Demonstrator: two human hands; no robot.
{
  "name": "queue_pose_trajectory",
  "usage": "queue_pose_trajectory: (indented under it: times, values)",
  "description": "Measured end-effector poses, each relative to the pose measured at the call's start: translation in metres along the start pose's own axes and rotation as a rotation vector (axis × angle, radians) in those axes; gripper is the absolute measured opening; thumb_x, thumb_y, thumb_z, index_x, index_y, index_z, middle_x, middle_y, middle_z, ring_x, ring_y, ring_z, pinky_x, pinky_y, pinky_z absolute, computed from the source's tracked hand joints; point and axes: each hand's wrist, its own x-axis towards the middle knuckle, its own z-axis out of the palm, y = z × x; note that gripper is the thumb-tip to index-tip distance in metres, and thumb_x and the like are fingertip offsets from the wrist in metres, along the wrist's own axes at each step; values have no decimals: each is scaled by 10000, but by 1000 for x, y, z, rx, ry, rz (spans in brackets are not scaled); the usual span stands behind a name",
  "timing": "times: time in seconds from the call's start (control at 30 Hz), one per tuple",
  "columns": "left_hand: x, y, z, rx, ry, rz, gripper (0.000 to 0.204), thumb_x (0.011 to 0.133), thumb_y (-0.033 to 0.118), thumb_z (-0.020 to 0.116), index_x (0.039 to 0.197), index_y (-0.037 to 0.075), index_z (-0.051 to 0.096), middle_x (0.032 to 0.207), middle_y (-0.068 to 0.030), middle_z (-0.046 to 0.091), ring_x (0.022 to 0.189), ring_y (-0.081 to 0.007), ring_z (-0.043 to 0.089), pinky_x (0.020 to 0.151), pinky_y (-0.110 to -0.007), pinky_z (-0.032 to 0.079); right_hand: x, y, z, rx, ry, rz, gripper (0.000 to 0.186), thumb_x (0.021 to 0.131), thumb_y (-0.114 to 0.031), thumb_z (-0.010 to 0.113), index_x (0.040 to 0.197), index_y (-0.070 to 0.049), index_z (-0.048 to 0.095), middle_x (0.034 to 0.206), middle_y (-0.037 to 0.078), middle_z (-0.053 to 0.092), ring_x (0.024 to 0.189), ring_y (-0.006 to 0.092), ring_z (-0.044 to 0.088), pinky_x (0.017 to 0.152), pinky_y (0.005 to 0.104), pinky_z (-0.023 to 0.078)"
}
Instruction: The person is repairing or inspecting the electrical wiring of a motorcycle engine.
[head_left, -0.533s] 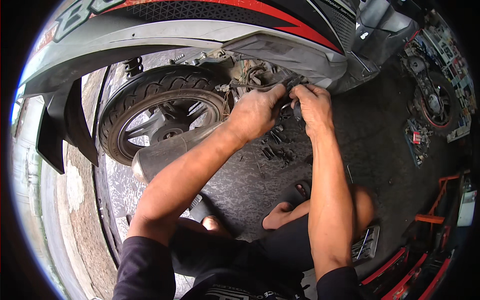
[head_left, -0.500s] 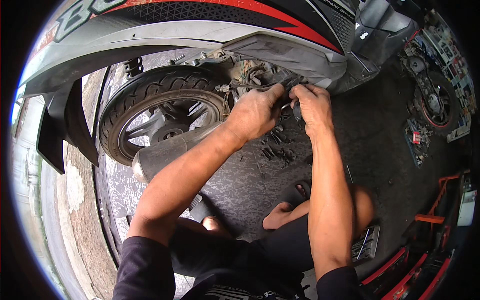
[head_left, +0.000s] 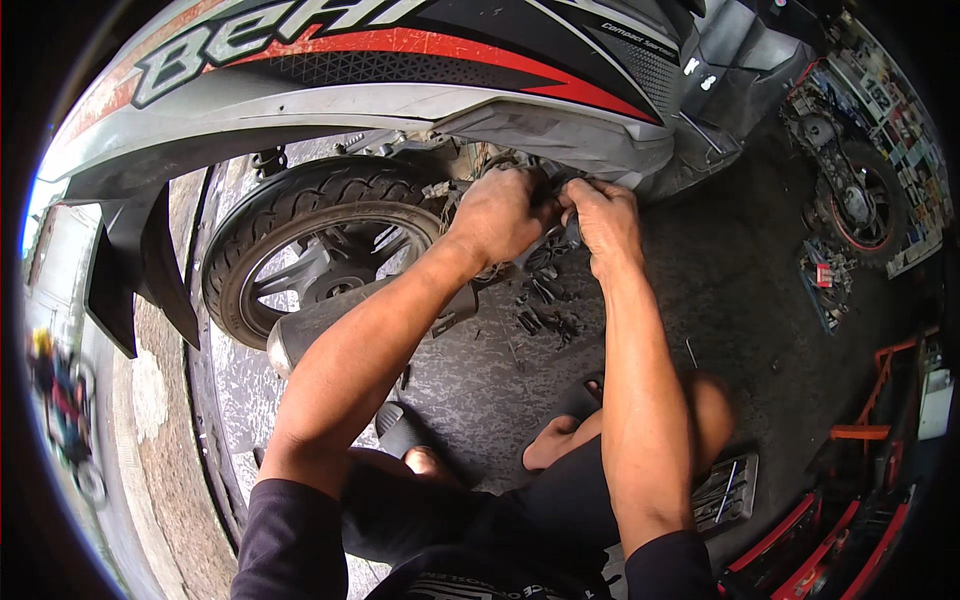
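Note:
Under the grey scooter body panel (head_left: 470,95) with red and black graphics, both my hands work close together at the wiring and brackets (head_left: 445,185) beside the rear wheel. My left hand (head_left: 500,210) has its fingers curled at a dark part, mostly hidden. Just right of it, my right hand (head_left: 605,220) pinches a black part (head_left: 572,228), its shape unclear. Below my left forearm lies the exhaust muffler (head_left: 300,330), in front of the tyre (head_left: 300,180). Small dark pieces (head_left: 545,315) are scattered on the floor beneath my hands.
A disassembled wheel and engine (head_left: 850,200) stand at right beside loose parts (head_left: 828,275). A tool tray (head_left: 730,490) lies by my right leg; red-and-black racks (head_left: 865,430) are at lower right. A rider on a two-wheeler (head_left: 65,400) is on the street at far left.
The view has shifted slightly. Both hands appear a little higher and further left, still together at the same spot. A rider on a two-wheeler has appeared at the far left.

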Motion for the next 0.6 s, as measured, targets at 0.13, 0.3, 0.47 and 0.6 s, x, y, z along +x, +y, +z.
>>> queue_pose_trajectory:
  times: [0.13, 0.3, 0.47, 0.6]
  values:
    - [0, 4, -5, -126, -2, -64, 305, 866, 280, 671, 968, -5, 712, 899, -258, 691, 922, -427, 666, 815, -489, 528, -10, 2, -8, 107, 3, 72, 178, 858, -156, 667, 864, 17, 711, 794, 53, 686, 586, 103, 548, 538, 261, 409]
    - [1, 1, -3, -95, 52, -65, 278, 837, 229, 667, 980, -3, 722, 911, -246, 700, 933, -415, 670, 824, -473, 525, -17, 3, -12, 203, 22, 151, 216, 905, -218, 697, 969, -13, 718, 811, 36, 677, 570, 96, 543, 470, 249, 387]
    - [0, 1, -2, -184, 55, -22, 232, 851, 173, 663, 940, -38, 699, 872, -246, 699, 829, -389, 680, 785, -424, 522, -9, -4, -9, 397, 11, 303, 180, 904, -211, 723, 980, -53, 682, 757, 31, 641, 547, 94, 549, 392, 245, 329]
    - [-2, -1, -2, -154, 20, 20, 243, 847, 216, 677, 956, -2, 679, 903, -247, 695, 921, -430, 664, 810, -484, 519, -11, -11, 7, 408, 102, 342, 162, 890, -199, 744, 961, -82, 656, 744, 22, 634, 550, 92, 574, 384, 231, 266]
